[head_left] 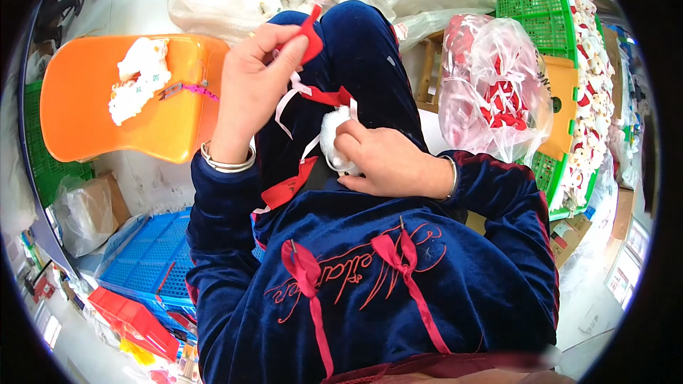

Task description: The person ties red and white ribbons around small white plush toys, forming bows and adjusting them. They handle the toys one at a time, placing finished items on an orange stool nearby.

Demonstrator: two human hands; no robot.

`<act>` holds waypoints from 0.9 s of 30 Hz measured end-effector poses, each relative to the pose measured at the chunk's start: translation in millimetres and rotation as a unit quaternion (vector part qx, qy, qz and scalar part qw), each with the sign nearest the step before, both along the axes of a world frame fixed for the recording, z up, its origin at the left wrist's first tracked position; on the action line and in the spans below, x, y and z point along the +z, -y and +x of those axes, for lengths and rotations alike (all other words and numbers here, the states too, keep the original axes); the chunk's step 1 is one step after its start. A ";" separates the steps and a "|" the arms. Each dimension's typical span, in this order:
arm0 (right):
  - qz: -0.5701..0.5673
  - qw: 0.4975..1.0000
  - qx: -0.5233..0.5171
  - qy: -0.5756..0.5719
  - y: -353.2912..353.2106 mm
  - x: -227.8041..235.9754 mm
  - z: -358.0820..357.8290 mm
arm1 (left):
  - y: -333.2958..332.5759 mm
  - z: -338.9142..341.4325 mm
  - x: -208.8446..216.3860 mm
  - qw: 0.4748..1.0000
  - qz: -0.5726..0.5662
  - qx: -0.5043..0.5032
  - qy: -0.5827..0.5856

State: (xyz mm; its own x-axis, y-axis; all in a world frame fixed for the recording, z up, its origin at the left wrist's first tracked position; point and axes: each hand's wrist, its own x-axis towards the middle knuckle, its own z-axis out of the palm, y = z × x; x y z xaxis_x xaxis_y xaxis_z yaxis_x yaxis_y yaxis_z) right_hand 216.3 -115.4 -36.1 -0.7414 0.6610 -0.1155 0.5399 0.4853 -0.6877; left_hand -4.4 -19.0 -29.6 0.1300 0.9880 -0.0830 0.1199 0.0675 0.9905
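Observation:
My left hand (260, 75) is raised over my lap, thumb and fingers pinching a small red cloth piece (311, 37) with a narrow strip pointing up. My right hand (391, 162) is closed round a small white fluffy plush toy (331, 135) between my thighs. Part of the toy is hidden behind the fingers. Across my lap lie more red cloth pieces (288, 186) with pale pink ribbons (283, 108); one lies just above the toy. Whether the ribbons join the piece in my left hand, I cannot tell.
An orange stool (78, 99) at the left bears white plush toys (140, 78) and pink-handled thread snips (186, 90). Ahead is a plastic bag (186, 11) of white toys. At right stand a clear bag of red pieces (501, 99) and a green crate (533, 7). Blue crates (146, 256) sit lower left.

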 end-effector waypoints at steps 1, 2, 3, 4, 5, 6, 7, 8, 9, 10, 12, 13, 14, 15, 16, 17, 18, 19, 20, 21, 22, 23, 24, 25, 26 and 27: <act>0.001 1.000 0.013 -0.022 -0.1 0.1 1.0 | 5.2 3.7 -8.3 0.999 0.030 -0.016 0.010; 0.021 0.999 0.032 -0.029 -1.1 2.9 3.1 | 9.8 6.6 -14.8 0.997 0.060 -0.032 0.020; 0.041 0.997 0.052 -0.036 -1.9 6.8 5.7 | 15.2 7.2 -11.0 0.991 0.095 -0.088 -0.034; 0.060 0.995 0.072 -0.043 -1.7 9.0 8.7 | 22.5 10.6 -12.0 0.977 0.147 -0.128 -0.083; 0.054 0.994 0.088 -0.047 0.3 8.9 12.3 | 32.5 13.9 -16.9 0.969 0.168 -0.149 -0.104; 0.057 0.992 0.094 -0.063 0.7 12.9 13.4 | 43.4 16.7 -21.2 0.959 0.188 -0.171 -0.127; 0.059 0.990 0.100 -0.078 -0.4 20.4 14.1 | 54.9 19.0 -21.7 0.957 0.183 -0.174 -0.144; 0.062 0.988 0.106 -0.092 -0.3 24.5 14.1 | 66.4 20.2 -20.4 0.955 0.178 -0.176 -0.160; 0.077 0.985 0.085 -0.126 2.6 21.4 13.3 | 76.0 20.3 -17.6 0.949 0.179 -0.183 -0.182; 0.070 0.987 0.066 -0.131 3.3 24.0 14.1 | 81.8 19.4 -13.3 0.937 0.194 -0.202 -0.208; 0.058 0.988 0.029 -0.140 3.1 31.8 15.2 | 89.8 16.1 -5.6 0.923 0.240 -0.206 -0.220; 0.057 0.988 0.009 -0.144 3.9 32.3 14.4 | 90.6 13.8 -4.9 0.913 0.266 -0.199 -0.237; 0.054 0.987 -0.008 -0.151 3.8 33.8 12.8 | 91.4 11.6 -2.9 0.909 0.269 -0.201 -0.248; 0.051 0.986 -0.025 -0.158 3.4 36.2 10.6 | 92.3 9.2 0.5 0.904 0.272 -0.202 -0.259; 0.048 0.984 -0.042 -0.164 3.3 37.6 9.1 | 94.0 7.4 3.0 0.900 0.275 -0.204 -0.270; 0.030 0.984 -0.049 -0.166 3.7 37.3 8.5 | 96.9 6.1 4.4 0.905 0.256 -0.216 -0.262; 0.010 0.982 -0.061 -0.176 3.8 37.2 7.9 | 98.3 5.8 4.8 0.911 0.249 -0.214 -0.248; -0.011 0.980 -0.072 -0.186 4.0 37.2 6.6 | 99.8 5.6 3.8 0.917 0.243 -0.211 -0.235; -0.031 0.977 -0.084 -0.195 3.9 37.4 5.4 | 100.9 5.5 1.6 0.923 0.236 -0.209 -0.221; -0.044 0.975 -0.102 -0.194 2.9 37.4 5.2 | 100.2 2.3 -2.6 0.926 0.215 -0.236 -0.201; -0.058 0.972 -0.120 -0.192 0.9 37.1 5.2 | 102.7 2.4 -2.9 0.937 0.178 -0.243 -0.178; -0.071 0.969 -0.138 -0.190 -1.3 36.8 5.1 | 105.9 3.5 0.2 0.946 0.140 -0.250 -0.155; -0.080 0.967 -0.139 -0.198 -3.1 35.9 4.1 | 107.6 4.3 2.6 0.953 0.101 -0.255 -0.131; -0.089 0.964 -0.141 -0.206 -5.2 34.9 2.8 | 108.7 3.7 -2.5 0.950 0.095 -0.268 -0.131; -0.099 0.961 -0.142 -0.214 -7.4 34.1 2.4 | 108.0 4.4 -7.9 0.957 0.093 -0.259 -0.094; -0.125 0.956 -0.138 -0.229 -9.8 35.0 3.3 | 105.7 4.9 -13.1 0.962 0.093 -0.250 -0.058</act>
